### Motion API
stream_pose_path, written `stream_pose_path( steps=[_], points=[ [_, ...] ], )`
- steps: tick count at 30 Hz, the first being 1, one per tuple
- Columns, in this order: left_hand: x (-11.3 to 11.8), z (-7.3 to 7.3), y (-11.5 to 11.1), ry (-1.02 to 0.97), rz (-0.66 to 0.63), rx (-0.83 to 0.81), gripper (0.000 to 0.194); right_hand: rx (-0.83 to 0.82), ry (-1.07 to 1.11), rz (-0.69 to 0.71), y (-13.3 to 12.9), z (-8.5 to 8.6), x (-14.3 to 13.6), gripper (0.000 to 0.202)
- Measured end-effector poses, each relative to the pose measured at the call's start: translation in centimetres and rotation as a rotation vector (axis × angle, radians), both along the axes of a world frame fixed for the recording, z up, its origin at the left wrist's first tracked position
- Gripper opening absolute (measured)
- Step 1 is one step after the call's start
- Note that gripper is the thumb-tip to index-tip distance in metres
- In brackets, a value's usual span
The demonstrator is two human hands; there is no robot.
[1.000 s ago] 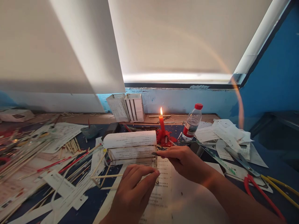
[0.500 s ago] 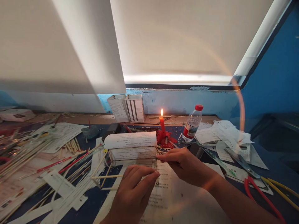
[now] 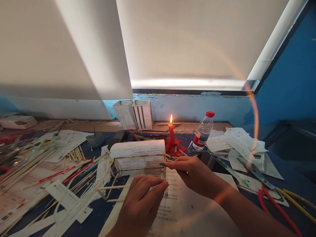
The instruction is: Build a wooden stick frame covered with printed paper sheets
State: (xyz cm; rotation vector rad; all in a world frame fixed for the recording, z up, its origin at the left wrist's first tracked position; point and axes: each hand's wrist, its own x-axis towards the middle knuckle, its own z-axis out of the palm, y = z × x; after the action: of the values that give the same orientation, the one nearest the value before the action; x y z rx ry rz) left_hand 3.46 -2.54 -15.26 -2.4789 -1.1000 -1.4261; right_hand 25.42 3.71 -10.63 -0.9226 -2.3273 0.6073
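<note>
Low in the middle, my left hand [image 3: 143,200] is closed, its fingers around the near end of a frame of thin wooden sticks [image 3: 116,187]. Most of its grip is hidden behind the back of the hand. Printed paper [image 3: 139,148] covers the far part of this frame, its upper flap curling over. My right hand [image 3: 191,168] pinches a small thin tool with a dark flat tip [image 3: 162,164], which lies against the paper's right edge; its kind is too small to tell. Beyond, a lit red candle [image 3: 171,132] stands in melted red wax.
A water bottle with a red cap [image 3: 202,131] stands right of the candle. Scissors [image 3: 256,172] and paper scraps [image 3: 243,144] lie at right. Loose sticks [image 3: 27,168] and paper strips [image 3: 74,204] cover the left. Two paper-covered boxes [image 3: 143,114] stand against the wall.
My right hand has shifted very slightly, and the dark tip of its tool now shows against the paper's edge. My left hand and the frame look almost unmoved.
</note>
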Motion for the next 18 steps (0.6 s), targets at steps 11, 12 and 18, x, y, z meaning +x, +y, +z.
stream_pose_path(
  steps=[11, 12, 18],
  points=[
    [0.14, 0.44, 0.12, 0.006, -0.009, 0.023, 0.030, -0.070, 0.114, 0.012, -0.18, 0.09, -0.04, 0.042],
    [0.15, 0.45, 0.11, 0.006, -0.008, 0.021, 0.029, -0.080, 0.112, 0.008, -0.17, 0.08, -0.09, 0.042],
    [0.04, 0.17, -0.08, 0.024, 0.003, -0.022, 0.026, -0.088, 0.075, -0.006, -0.27, 0.34, -0.17, 0.041]
  ],
)
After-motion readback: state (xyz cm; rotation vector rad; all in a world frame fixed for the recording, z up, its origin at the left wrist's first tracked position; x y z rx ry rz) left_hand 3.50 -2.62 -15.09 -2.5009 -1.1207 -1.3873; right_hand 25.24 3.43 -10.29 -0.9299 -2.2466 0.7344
